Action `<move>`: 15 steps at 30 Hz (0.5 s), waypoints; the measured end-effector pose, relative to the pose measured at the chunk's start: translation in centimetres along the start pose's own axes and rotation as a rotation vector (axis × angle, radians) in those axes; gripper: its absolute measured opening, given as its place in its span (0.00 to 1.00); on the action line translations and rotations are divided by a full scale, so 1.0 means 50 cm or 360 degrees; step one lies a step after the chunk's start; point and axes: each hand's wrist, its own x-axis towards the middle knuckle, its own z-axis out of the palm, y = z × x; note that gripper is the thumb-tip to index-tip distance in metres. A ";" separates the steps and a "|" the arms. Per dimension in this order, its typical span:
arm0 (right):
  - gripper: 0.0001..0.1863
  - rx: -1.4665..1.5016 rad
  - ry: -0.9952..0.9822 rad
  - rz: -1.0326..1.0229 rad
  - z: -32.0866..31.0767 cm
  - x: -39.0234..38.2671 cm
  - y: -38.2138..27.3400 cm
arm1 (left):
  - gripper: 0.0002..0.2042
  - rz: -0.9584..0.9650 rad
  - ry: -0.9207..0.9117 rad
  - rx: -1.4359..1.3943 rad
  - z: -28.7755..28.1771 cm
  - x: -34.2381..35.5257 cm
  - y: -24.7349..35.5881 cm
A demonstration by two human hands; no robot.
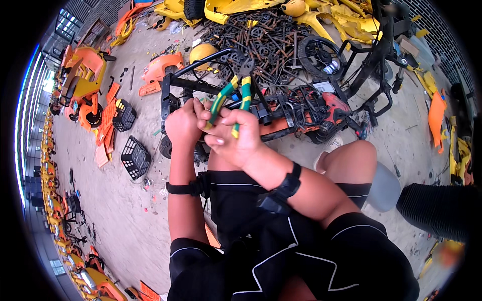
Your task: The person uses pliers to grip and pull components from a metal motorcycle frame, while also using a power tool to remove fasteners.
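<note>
My right hand point(243, 138) is closed around a pair of pliers point(245, 95) with green and yellow striped handles. The handles are spread apart, and the metal head points away from me, over the black vehicle frame point(193, 85). Close by on the left, my left hand point(182, 124) is closed with fingers pinched together beside the pliers. Whatever it may hold is hidden by the fingers. Behind the hands, the tubular frame carries wires and dark parts. A red and black power drill point(335, 108) rests on the frame's right part.
Rusty metal rods and links form a pile point(251, 40) beyond the frame. To its right is a black tyre point(321, 57). Black baskets point(135, 158) and orange panels point(106, 125) lie on the floor at left. A grey stool point(385, 188) stands at my right.
</note>
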 end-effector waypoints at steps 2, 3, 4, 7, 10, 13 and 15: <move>0.25 -0.0093 -0.0031 0.0175 -0.014 -0.047 -0.050 | 0.17 0.0012 0.0129 0.0047 -0.002 -0.005 0.003; 0.28 -0.0090 -0.0027 0.0390 -0.026 -0.085 -0.103 | 0.18 0.0020 0.0196 0.0038 0.006 -0.009 0.010; 0.33 -0.0195 0.0057 0.0619 -0.030 -0.121 -0.172 | 0.19 0.0034 0.0266 0.0041 0.002 -0.017 0.008; 0.40 -0.0569 -0.0064 0.0909 -0.027 -0.157 -0.309 | 0.18 0.0086 0.0344 0.0032 -0.005 -0.029 0.016; 0.34 -0.0304 -0.0166 0.0695 -0.027 -0.136 -0.202 | 0.19 0.0027 0.0337 0.0032 0.003 -0.029 0.019; 0.29 -0.0191 -0.0048 0.0036 -0.018 -0.055 -0.020 | 0.17 -0.0062 0.0172 0.0137 0.009 -0.020 0.028; 0.23 0.0017 -0.0115 -0.0320 0.029 0.028 0.049 | 0.13 0.0086 0.0068 -0.0055 -0.005 -0.023 0.022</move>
